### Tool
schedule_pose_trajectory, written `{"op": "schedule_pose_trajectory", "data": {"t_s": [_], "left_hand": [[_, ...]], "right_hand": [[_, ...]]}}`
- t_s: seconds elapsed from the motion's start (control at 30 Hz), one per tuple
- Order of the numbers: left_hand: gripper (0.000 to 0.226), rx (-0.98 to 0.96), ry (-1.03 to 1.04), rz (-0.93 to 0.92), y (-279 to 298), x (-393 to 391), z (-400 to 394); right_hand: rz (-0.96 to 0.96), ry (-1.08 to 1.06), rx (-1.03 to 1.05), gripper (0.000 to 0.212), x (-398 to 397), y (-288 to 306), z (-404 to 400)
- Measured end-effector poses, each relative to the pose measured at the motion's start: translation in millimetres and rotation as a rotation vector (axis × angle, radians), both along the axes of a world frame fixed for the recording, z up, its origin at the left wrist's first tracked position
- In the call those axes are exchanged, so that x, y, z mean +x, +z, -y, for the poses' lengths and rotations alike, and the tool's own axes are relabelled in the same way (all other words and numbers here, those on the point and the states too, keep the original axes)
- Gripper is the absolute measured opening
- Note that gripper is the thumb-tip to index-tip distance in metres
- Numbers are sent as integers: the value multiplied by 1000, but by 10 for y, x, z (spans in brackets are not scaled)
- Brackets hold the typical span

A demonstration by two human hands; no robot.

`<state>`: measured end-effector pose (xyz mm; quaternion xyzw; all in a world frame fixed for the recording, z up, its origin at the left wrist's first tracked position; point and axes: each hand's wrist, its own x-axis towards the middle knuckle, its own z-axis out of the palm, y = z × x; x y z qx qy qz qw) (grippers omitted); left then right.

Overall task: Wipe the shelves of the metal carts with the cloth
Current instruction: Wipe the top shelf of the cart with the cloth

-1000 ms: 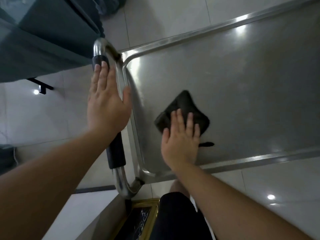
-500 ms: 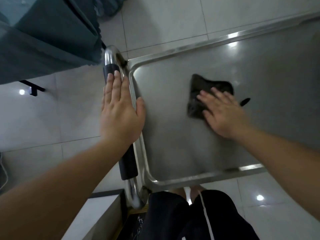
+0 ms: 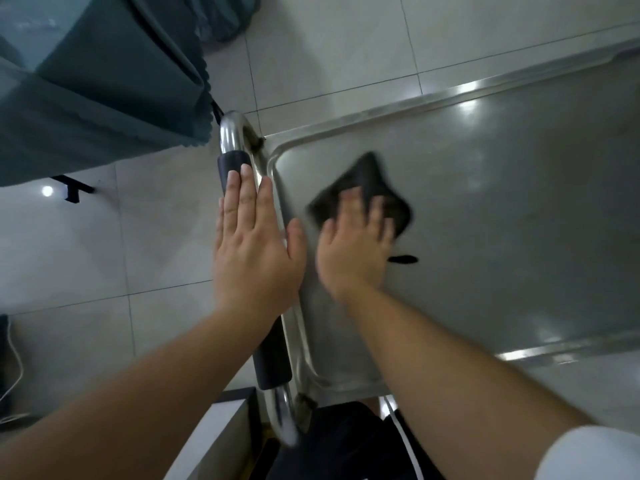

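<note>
Cloth (image 3: 363, 181) pressed flat on cart shelf (image 3: 502, 220) under right hand (image 3: 356, 244), fingers straight; left hand (image 3: 256, 244) rested unclenched on handle (image 3: 232, 161).

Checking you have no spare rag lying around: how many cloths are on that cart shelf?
1. The dark cloth lies near the shelf's handle-side end, under the right hand's flat fingers. The shelf runs out of frame rightward, so another could be unseen.
</note>
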<state>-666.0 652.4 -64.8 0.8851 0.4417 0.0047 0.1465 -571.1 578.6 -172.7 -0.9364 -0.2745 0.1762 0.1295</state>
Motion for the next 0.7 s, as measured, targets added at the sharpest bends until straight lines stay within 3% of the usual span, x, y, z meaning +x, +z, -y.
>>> {"op": "schedule_pose_trajectory", "data": {"t_s": [0.1,0.17,0.23,0.3,0.5,0.63,0.7], "left_hand": [[72,0,10,6,15,14,20],[72,8,4,-5,19,8,15],[73,8,-16,-15,9,-5,-6],[74,-2,-28,-17,-7,-17,-23],[75,-2,-26,-2,-43,-34,-34],[74,3,-19,6,-61,-36,-38],[74,2,-18,13,-70,-43,-29]], "right_hand": [[-10,686,57,68,-343,-43,123],[-24,924,74,66,-75,-63,244],[22,998,40,63,368,-90,352],[79,857,-17,63,925,-108,434],[105,138,-157,72,2448,-37,435],[58,-275,-193,69,2415,-69,-104],[46,-301,-169,70,2143,-74,-397]]}}
